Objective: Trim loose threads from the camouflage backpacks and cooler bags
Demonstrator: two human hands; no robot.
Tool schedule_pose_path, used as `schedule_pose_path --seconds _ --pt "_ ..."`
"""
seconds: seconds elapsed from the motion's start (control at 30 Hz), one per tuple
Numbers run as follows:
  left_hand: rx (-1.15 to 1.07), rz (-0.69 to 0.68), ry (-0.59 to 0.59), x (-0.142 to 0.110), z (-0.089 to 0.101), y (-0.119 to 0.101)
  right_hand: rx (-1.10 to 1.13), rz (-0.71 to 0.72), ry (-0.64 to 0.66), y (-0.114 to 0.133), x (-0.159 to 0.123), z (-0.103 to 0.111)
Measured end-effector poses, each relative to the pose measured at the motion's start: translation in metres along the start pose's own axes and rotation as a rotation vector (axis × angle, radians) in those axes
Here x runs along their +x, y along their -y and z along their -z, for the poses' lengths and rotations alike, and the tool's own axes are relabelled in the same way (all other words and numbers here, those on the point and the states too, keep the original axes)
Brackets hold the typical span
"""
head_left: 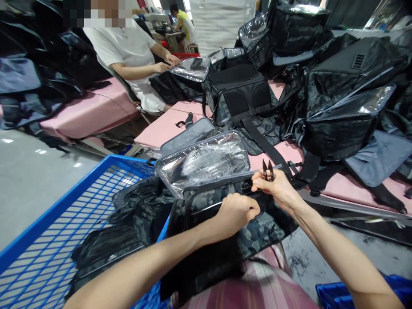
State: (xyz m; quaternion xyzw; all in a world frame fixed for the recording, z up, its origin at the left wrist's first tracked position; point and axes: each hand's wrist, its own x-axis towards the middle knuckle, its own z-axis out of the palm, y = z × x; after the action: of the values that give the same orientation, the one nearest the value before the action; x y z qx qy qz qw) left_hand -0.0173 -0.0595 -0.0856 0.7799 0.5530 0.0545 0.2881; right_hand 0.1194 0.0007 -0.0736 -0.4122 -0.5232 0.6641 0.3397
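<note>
A dark camouflage bag [209, 197] with a small white logo lies across my lap, its silver-lined flap [219, 156] folded back toward the table. My left hand [236, 214] is closed in a fist on the bag's front, gripping its fabric. My right hand [273, 184] is at the bag's upper right edge, closed around small dark thread snips [268, 169] whose two blades point upward, slightly apart. Whether its fingertips also pinch the bag or a thread is too small to tell.
A blue plastic basket [74, 197] with dark bags [138, 214] stands at my left. Several camouflage bags [238, 90] crowd the pink-covered table [161, 124]. Across it, a person in white [125, 51] handles a silver-lined bag [193, 68]. Blue plastic [334, 296] shows lower right.
</note>
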Motion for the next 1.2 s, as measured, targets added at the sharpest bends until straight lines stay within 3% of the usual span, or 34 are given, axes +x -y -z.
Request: schedule_pose_path --seconds 0.13,0.23,0.3,0.5,0.77,0.97,1.2 --pt "-0.028 0.029 0.004 -0.004 0.0 0.004 -0.396 0.13 -0.086 -0.004 -0.006 0.016" --pt "-0.122 0.091 -0.067 -0.01 -0.001 0.006 -0.83 0.183 -0.143 -0.005 -0.028 0.032" --pt "-0.191 0.126 -0.106 -0.012 -0.002 0.005 -1.023 0.197 -0.111 -0.004 -0.046 0.037" --pt "-0.23 0.18 -0.146 -0.016 -0.007 -0.002 -1.347 0.283 -0.063 0.002 -0.068 0.019" --pt "-0.112 0.162 -0.212 -0.019 -0.016 -0.004 -1.511 0.273 0.128 0.008 -0.061 0.008" --pt "-0.004 0.103 -0.176 -0.021 -0.013 -0.008 -1.497 0.239 0.119 0.003 -0.069 0.011" --pt "-0.224 0.187 -0.228 -0.019 -0.01 -0.005 -1.288 0.171 0.073 -0.004 -0.066 0.018"
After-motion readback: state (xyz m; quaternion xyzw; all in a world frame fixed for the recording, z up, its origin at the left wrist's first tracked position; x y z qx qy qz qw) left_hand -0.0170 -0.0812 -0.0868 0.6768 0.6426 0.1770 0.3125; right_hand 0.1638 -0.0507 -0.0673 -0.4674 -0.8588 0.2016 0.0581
